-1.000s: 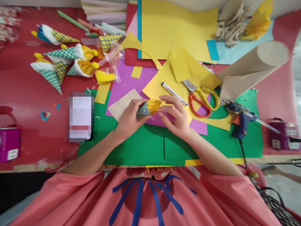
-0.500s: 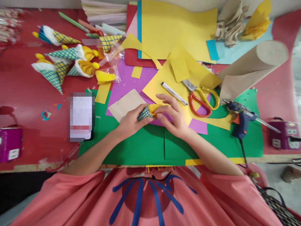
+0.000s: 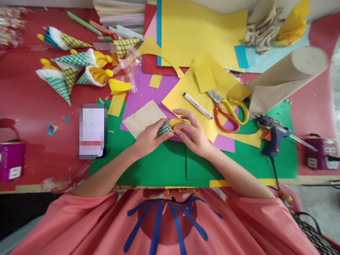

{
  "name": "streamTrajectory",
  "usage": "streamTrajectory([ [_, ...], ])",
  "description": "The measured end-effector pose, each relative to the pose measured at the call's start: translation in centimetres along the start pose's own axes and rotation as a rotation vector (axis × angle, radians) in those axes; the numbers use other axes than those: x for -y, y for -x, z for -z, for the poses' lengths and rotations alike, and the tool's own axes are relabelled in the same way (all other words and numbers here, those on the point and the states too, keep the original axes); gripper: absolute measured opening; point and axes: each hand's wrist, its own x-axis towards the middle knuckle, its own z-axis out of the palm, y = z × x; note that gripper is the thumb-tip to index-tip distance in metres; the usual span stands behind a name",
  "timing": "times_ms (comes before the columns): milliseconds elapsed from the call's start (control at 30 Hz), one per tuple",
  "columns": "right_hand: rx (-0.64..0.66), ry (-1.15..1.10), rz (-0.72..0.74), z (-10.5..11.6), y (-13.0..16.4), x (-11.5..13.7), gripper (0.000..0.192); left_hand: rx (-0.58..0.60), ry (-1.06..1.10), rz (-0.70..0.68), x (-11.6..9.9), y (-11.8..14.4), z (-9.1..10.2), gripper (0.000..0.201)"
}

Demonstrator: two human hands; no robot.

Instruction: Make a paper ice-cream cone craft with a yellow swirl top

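Observation:
A small paper cone [image 3: 164,129] with a blue-green check pattern lies on its side in my left hand [image 3: 148,137], the fingers wrapped round it. Yellow material [image 3: 176,124] sticks out of its wide end. My right hand [image 3: 195,138] closes on that yellow part with thumb and fingertips; the index finger is raised above. Under both hands are a tan paper square [image 3: 145,117], a purple sheet [image 3: 148,79] and a green sheet [image 3: 159,166]. Just beyond my right hand lie a white marker [image 3: 198,105] and scissors [image 3: 225,117] with red and yellow handles.
Finished-looking checked cones [image 3: 57,83] lie at the left, above a blurred phone [image 3: 92,129]. To the right are a glue gun [image 3: 275,136] and a tan paper roll [image 3: 289,78]. Yellow sheets [image 3: 202,32] are stacked at the back, near crumpled paper [image 3: 262,28].
The cone and both hands have shifted very slightly to the right. My right fingers have curled a little closer over the yellow part; the hold stays the same.

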Motion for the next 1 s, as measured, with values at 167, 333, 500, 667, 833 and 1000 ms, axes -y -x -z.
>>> streamTrajectory([
  [167,0.006,0.036,0.046,0.2,-0.08,0.01,0.011,-0.006,-0.038,-0.018,0.06,-0.07,0.02,0.054],
  [333,-0.095,0.058,0.048,0.51,0.04,0.22,0.012,-0.069,-0.178,-0.084,0.06,-0.1,0.06,0.049],
  [500,-0.145,0.088,0.03,0.29,0.1,0.09,0.014,-0.093,-0.296,-0.121,0.21,0.01,-0.22,0.046],
  [667,-0.095,0.089,0.02,-0.25,0.24,-0.11,0.008,-0.121,-0.333,-0.127,0.4,0.0,-0.42,0.047],
  [833,-0.079,0.064,-0.029,-0.37,0.32,0.09,0.011,-0.116,-0.305,-0.193,0.44,0.02,-0.26,0.048],
  [1000,-0.061,0.025,-0.031,-0.4,0.3,0.17,0.012,-0.106,-0.29,-0.157,0.4,0.08,-0.21,0.051],
])
